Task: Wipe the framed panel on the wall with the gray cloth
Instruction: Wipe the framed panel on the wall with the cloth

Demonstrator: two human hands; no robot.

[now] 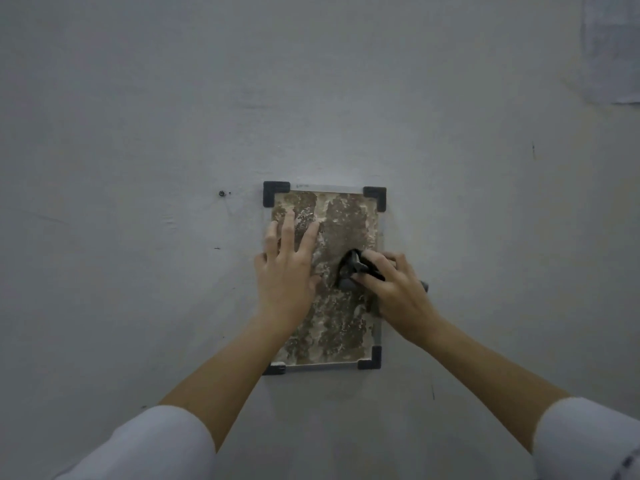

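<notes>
A small upright framed panel (346,216) hangs on the pale wall, with a mottled brown and whitish face and dark corner brackets. My left hand (285,268) lies flat on its left half, fingers spread and pointing up. My right hand (394,289) presses a bunched dark gray cloth (351,270) against the panel's right middle. The cloth pokes out under my fingers, and a bit of it shows past the frame's right edge. My hands and forearms hide parts of the panel's left and lower right side.
The wall (138,133) around the panel is bare and grey. A small screw or hole (221,193) sits to the left of the frame's top. A pale sheet (613,46) hangs at the top right corner.
</notes>
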